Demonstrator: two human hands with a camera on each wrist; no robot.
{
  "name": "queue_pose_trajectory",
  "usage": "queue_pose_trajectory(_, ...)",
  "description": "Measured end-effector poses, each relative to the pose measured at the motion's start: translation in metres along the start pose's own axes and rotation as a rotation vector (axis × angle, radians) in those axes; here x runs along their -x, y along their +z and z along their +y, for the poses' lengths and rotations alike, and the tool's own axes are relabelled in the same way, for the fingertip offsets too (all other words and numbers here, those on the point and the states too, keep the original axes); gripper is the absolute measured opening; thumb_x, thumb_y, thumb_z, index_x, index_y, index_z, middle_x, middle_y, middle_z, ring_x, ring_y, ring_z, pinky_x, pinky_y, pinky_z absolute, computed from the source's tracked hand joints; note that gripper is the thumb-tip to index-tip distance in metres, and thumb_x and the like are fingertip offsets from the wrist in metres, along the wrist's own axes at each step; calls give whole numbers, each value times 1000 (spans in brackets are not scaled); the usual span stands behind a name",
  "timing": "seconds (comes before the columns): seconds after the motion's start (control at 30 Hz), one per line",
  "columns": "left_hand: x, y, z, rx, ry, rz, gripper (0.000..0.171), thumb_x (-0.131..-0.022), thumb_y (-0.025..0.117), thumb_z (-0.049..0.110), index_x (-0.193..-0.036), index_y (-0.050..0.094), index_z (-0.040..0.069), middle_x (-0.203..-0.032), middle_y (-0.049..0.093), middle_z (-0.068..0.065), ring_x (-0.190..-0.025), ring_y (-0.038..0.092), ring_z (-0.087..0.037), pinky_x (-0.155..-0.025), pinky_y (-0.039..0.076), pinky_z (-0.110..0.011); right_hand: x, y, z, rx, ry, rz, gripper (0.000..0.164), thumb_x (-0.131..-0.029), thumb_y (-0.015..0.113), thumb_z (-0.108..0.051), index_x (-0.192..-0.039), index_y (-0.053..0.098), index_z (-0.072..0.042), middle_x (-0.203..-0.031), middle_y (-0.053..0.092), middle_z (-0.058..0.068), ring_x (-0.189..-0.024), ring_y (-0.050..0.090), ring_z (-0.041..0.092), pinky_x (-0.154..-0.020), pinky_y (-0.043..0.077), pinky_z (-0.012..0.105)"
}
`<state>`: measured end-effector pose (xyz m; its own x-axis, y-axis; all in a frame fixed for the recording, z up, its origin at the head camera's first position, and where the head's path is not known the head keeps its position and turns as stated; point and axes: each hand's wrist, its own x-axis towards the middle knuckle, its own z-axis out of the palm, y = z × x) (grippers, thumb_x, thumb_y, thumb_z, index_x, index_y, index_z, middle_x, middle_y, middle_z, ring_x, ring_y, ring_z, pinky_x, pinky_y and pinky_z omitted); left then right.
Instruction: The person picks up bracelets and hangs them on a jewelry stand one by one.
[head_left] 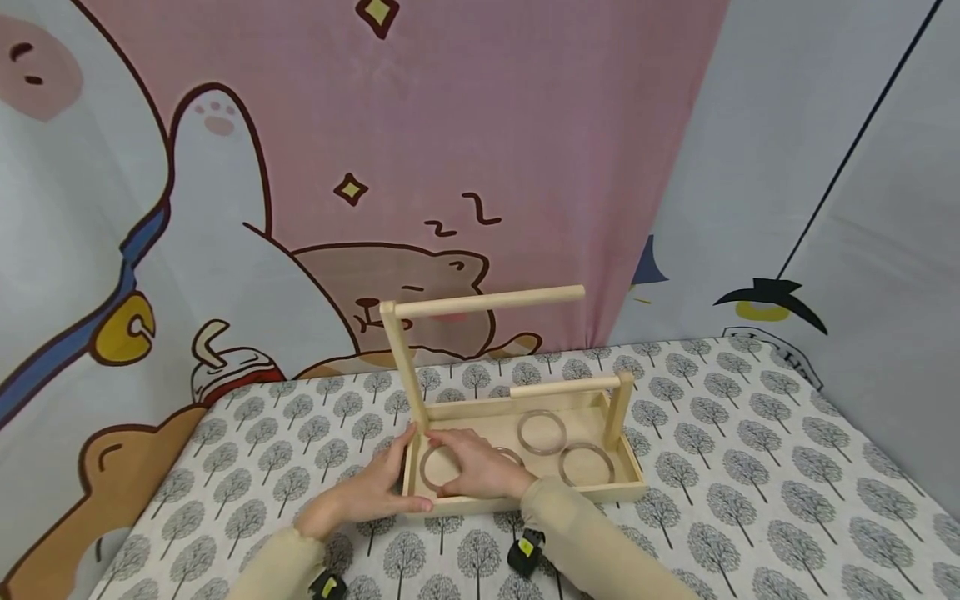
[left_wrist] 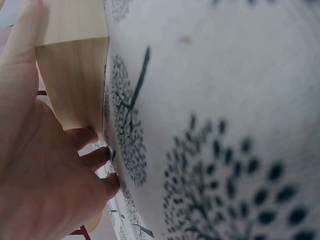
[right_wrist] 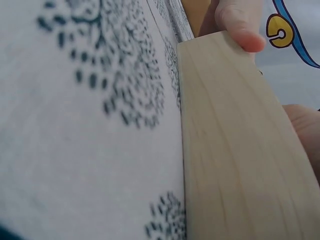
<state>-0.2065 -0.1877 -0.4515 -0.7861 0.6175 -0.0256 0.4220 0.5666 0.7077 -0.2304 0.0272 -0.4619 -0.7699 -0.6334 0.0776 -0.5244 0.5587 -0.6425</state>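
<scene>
A shallow wooden tray (head_left: 495, 505) carries a tall post with a long horizontal dowel (head_left: 491, 302) at its left end. A shorter post with a short dowel (head_left: 566, 387) stands at its right end. My left hand (head_left: 371, 490) grips the tray's left end, thumb at the front corner and fingers along the side. Inside the tray, my right hand (head_left: 480, 467) reaches over the leftmost clear ring (head_left: 424, 477), thumb and fingers near opposite edges. Whether it pinches the ring is hidden. Another ring (head_left: 512, 453) shows partly behind that hand.
Two more clear rings lie in the tray: one ring (head_left: 542, 432) below the short dowel, another ring (head_left: 587, 464) near the right post. A tree-print cloth (head_left: 720, 475) covers the table. Behind it hangs a cartoon curtain (head_left: 570, 150).
</scene>
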Motion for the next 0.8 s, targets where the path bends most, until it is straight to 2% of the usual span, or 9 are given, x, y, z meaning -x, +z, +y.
queue_pose_trajectory(0.23, 0, 0, 0, -1, -31, 0, 113, -84, 75, 40, -150, -3, -7, -151, 8, -37, -135, 15, -54, -104, 19, -70, 1, -2, 0, -50, 23, 9, 87, -71, 84, -20, -146, 42, -13, -129, 58, 1, -121, 47, 23, -101, 38, 46)
queue_pose_trajectory(0.47, 0, 0, 0, 4, -36, 4, 113, -83, 75, 39, -149, -3, -8, -151, 8, -38, -136, 16, -54, -105, 19, -68, 2, -4, 0, -127, 89, 28, 82, -68, 85, -28, -142, 50, -16, -124, 58, -3, -111, 50, 18, -88, 45, 42)
queue_pose_trajectory(0.57, 0, 0, 1, -2, -30, 7, 113, -83, 75, 39, -149, -2, -10, -150, 8, -39, -135, 16, -54, -105, 19, -68, 3, -4, 2, -172, 73, 40, 78, -69, 83, -28, -139, 52, -13, -122, 58, 0, -110, 50, 19, -90, 44, 41)
queue_pose_trajectory(0.8, 1, 1, 2, -3, -41, 9, 114, -83, 75, 41, -149, -3, -9, -151, 7, -37, -136, 15, -54, -105, 19, -68, 3, -4, 3, -331, 28, 71, 71, -74, 80, -23, -136, 54, -1, -131, 51, 13, -117, 48, 27, -104, 36, 48)
